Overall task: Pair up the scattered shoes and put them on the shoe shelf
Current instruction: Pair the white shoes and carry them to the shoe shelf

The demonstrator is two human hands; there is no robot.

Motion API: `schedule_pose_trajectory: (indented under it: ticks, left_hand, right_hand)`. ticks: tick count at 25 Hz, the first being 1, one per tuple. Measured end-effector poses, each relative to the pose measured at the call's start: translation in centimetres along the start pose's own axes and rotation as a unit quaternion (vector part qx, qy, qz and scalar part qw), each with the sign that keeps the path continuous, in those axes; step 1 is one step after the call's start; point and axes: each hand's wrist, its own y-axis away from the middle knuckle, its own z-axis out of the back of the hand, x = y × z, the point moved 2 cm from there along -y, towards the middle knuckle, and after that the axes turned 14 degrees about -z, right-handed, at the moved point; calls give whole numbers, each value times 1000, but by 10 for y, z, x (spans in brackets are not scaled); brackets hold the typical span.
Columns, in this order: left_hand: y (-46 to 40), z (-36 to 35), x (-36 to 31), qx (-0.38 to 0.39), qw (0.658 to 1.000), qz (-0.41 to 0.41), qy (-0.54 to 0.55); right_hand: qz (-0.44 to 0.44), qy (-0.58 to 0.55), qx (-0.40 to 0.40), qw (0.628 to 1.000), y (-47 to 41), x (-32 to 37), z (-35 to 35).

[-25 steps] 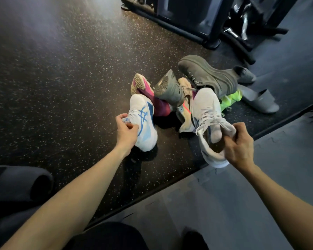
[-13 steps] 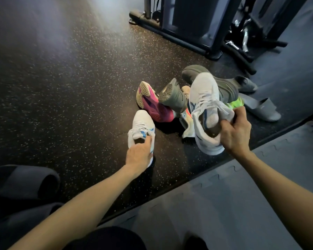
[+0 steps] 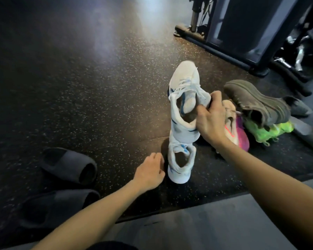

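Two hands were at work on one white-and-blue pair. The right hand (image 3: 210, 120) was closed on the collar and tongue of the upper white sneaker (image 3: 184, 98), fingers hooked into its opening, and held it over the floor (image 3: 79, 87). The left hand (image 3: 149, 171) was loosely curled and held nothing, just beside the heel of the second white sneaker (image 3: 179, 165), which stood on the floor; whether it touched the shoe could not be told.

Both sneakers ran lengthwise away from the person, heels nearest the camera and toes pointing far, the held one overlapping the toe of the standing one so the two lay almost in one line. The step in hand looked like the pairing of these two. Next, the left hand would probably need to close on the lower sneaker's heel so both could be carried together; no shoe shelf was in view.

To the right lay the rest of the heap: a pink-and-cream shoe (image 3: 237, 130), a neon green shoe (image 3: 267, 129) and an olive shoe (image 3: 257, 100) on top of them. Dark slippers (image 3: 69, 165) sat to the left
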Motion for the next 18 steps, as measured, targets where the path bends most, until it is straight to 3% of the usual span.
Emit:
schedule_pose_trajectory:
  ticks: [5,9,14,18]
  left_hand:
    - [34,40,93,-67,980,175,62]
    - [45,70,140,-169,944,251,132]
    - [32,90,144,-211,922,225,233]
    - [15,79,133,-144,943,193,230]
  right_hand:
    - [-25,9,90,996,20,3,-70]
    - [-46,64,161,984,42,-9,-115]
    - [-98,103,245,959,70,-30,-150]
    - [-133,133,309,932,87,-52,-165]
